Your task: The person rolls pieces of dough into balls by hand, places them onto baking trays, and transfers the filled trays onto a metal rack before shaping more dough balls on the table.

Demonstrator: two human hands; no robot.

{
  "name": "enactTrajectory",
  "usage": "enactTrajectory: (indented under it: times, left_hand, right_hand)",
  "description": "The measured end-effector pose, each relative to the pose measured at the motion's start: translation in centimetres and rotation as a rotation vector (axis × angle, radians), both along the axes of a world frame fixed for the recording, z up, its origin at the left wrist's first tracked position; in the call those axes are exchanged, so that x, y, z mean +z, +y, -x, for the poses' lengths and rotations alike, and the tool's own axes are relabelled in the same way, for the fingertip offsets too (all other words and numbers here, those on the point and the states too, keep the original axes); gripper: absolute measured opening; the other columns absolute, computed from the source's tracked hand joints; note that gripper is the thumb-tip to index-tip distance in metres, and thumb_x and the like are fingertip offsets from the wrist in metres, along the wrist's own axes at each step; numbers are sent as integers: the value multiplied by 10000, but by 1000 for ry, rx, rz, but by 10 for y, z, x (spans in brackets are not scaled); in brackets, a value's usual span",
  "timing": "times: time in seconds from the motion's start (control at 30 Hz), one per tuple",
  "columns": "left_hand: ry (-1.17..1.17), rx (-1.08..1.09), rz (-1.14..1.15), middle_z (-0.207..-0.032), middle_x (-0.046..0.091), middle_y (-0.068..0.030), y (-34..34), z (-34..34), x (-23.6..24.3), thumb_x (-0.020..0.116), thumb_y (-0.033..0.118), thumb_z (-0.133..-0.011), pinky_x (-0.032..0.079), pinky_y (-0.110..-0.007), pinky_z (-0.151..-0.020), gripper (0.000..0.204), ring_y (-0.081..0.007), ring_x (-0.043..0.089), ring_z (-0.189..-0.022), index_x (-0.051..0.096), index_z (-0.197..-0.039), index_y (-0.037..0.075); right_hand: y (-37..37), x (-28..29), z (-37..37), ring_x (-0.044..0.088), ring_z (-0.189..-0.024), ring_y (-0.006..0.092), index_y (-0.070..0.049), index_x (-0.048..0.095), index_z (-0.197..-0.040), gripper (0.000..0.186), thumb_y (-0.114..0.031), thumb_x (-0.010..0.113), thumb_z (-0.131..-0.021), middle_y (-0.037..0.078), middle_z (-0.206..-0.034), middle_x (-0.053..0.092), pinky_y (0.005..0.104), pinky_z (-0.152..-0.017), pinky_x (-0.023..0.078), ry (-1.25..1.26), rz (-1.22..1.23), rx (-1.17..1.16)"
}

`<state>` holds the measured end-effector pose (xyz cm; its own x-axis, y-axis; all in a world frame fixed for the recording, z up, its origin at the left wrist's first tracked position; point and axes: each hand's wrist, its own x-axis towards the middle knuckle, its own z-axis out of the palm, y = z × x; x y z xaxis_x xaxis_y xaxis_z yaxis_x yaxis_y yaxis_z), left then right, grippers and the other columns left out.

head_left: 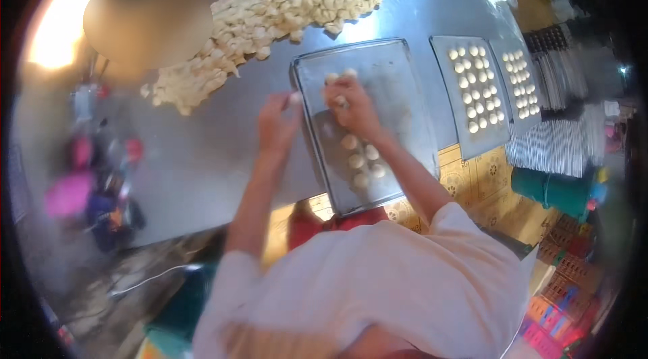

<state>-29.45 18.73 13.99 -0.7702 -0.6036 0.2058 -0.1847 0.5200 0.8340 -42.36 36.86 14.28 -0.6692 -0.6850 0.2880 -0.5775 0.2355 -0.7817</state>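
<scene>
A metal tray point(385, 62) lies before me, with several pale dough balls point(350, 142) in rows on it. My right hand point(349, 108) is over the tray, fingers curled on a small piece of dough point(340, 100), beside two balls at the upper end. My left hand point(277, 119) is just outside the tray's left edge, closed with a small pale lump, apparently dough, at its fingertips. A long heap of cut dough pieces point(297, 4) lies across the back of the steel table point(169, 176).
Two filled trays point(462, 136) of dough balls lie to the right. Stacked trays point(547, 146), a green container point(550, 190) and plastic crates point(560, 291) stand beyond the table's right side. Pink and dark items point(71, 190) sit at the left, and a large blurred area covers the upper left.
</scene>
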Motion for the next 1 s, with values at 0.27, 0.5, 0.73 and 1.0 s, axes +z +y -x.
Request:
enactTrajectory:
  times: [0.27, 0.5, 0.73, 1.0]
  left_hand:
    - [-97, -99, 668, -933, 721, -83, 126, 167, -4, 823, 341, -789, 443, -432, -910, 275, -265, 629, -994, 771, -967, 138]
    - [7, 268, 271, -987, 694, -146, -77, 146, 20, 783, 320, -839, 481, -506, -880, 307, -330, 649, -979, 755, -1030, 80]
    - [-62, 397, 740, -1117, 621, -145, -252, 91, -7, 753, 255, -891, 465, -559, -938, 215, -357, 619, -1058, 724, -1055, 118]
    - [-154, 444, 26, -1052, 668, -186, -94, -116, -28, 685, 97, -907, 517, -463, -902, 186, -378, 653, -989, 660, -1067, 5]
  right_hand:
    - [102, -23, 141, 647, -1084, 345, -40, 712, -1173, 350, -99, 792, -838, 151, -1076, 689, 440, -951, 527, -29, -222, -163]
    - [143, 19, 109, 642, -1042, 330, -59, 719, -1086, 231, -122, 783, -873, 147, -1099, 662, 420, -914, 508, 4, -197, -352]
    - [52, 19, 48, 656, -956, 299, -54, 719, -1036, 154, -111, 758, -898, 123, -1013, 683, 385, -853, 525, 18, -27, -153]
    - [-188, 36, 30, 656, -791, 322, -50, 712, -1123, 293, -240, 750, -903, 172, -880, 674, 428, -716, 510, 1, 4, 121]
